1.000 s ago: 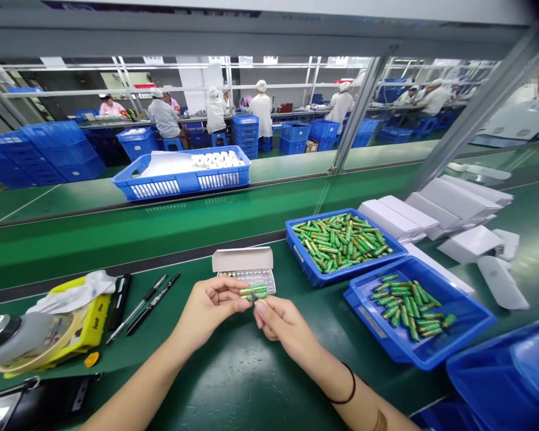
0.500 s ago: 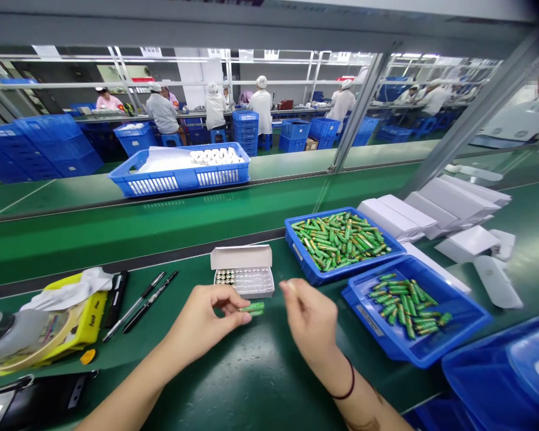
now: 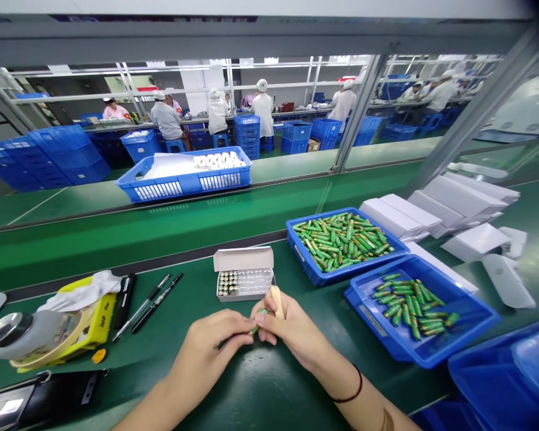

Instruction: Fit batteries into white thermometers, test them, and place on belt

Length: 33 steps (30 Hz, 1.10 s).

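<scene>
Head view: a green cylinder (image 3: 255,329), battery-like and mostly hidden by fingers, is held between the two hands just in front of an open white box. The left hand (image 3: 213,347) is nearly closed, its thumb and fingers pinched on the cylinder; whether it has more than one cannot be told. The right hand (image 3: 291,326) is curled with its fingertips at the same cylinder, and it grips a pale yellow piece (image 3: 277,301) that sticks up beside the thumb. Behind them, the white box (image 3: 242,295) has its lid raised; rows of metallic round ends (image 3: 227,282) fill its left part, and a clear insert (image 3: 257,281) shows in the rest.

To the right of the box, a blue tray (image 3: 309,270) is heaped with green cylinders, and just beside it, nearer the person, a second blue tray (image 3: 465,302) holds fewer. White cartons (image 3: 393,215) lie beyond the trays. On the left of the green surface (image 3: 251,389) are two pens (image 3: 150,308), a yellow container (image 3: 99,317) with a white cloth (image 3: 96,290) over it, a bottle (image 3: 31,335) and a black pouch (image 3: 63,398). Farther back stands a blue basket (image 3: 161,188) of white items, with people in pale clothing beyond.
</scene>
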### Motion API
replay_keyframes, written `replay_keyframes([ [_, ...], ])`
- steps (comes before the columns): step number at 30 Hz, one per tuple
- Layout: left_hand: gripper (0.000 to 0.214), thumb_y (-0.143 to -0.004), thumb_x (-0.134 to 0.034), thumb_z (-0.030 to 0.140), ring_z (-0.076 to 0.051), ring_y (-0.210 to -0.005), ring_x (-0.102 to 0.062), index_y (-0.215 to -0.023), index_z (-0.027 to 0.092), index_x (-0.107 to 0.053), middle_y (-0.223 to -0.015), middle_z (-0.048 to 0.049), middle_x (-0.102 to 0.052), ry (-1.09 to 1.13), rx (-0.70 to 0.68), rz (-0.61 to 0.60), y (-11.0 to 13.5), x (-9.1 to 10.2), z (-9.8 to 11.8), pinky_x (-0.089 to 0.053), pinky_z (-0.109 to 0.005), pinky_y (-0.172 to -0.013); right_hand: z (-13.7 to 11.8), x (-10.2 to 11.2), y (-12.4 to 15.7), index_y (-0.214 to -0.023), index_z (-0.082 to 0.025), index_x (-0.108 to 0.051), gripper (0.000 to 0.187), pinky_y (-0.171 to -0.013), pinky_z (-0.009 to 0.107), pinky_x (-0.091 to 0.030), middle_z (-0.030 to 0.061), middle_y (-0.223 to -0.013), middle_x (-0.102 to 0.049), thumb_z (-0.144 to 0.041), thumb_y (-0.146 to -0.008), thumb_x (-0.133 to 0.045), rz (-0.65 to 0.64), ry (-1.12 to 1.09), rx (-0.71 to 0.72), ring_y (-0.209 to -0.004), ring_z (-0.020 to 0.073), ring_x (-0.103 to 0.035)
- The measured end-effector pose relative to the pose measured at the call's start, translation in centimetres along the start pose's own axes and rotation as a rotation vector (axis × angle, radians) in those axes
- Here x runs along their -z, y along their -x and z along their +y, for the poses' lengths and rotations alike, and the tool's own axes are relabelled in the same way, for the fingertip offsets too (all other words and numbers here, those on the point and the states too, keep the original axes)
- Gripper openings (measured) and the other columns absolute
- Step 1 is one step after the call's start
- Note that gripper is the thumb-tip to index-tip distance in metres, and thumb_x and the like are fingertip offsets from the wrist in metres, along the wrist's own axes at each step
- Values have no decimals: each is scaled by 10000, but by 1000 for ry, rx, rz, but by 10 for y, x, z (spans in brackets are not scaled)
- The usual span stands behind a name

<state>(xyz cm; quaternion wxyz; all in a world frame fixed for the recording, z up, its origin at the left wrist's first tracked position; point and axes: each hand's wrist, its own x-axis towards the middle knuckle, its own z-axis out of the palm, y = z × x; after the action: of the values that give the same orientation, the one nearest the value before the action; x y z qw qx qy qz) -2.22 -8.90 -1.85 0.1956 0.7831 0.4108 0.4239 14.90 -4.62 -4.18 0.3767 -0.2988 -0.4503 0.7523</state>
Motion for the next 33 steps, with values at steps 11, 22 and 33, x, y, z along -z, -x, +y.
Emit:
replay_keyframes([
  [11,54,-800,-628,243,-171,-676,-613,-832,215,-662,-814,-19,-707,-272,338,63,-15,28,-38,-482,-264,-640,-59,79,55,-795,-210,-483,253,-577,295,-387,43,-747,-587,-452,-865,-503,1044,1322,634,-618,176,-531],
  [22,289,-917,-379,164,-230,-897,-618,-971,201,-661,-997,-81,-655,-476,168,-208,-25,14,-51,-492,-344,-759,-51,127,68,-752,-216,-441,183,-724,427,-457,138,-841,-645,-340,-884,-416,1138,1620,642,-821,293,-582],
  [33,208,-833,-492,156,-239,-877,-583,-838,182,-699,-943,-87,-595,-407,205,-272,-38,13,-57,-484,-381,-779,6,-3,17,-956,-172,-522,108,-1063,507,-377,163,-1327,-541,-111,-869,-501,11,1468,624,-1302,282,-426],
])
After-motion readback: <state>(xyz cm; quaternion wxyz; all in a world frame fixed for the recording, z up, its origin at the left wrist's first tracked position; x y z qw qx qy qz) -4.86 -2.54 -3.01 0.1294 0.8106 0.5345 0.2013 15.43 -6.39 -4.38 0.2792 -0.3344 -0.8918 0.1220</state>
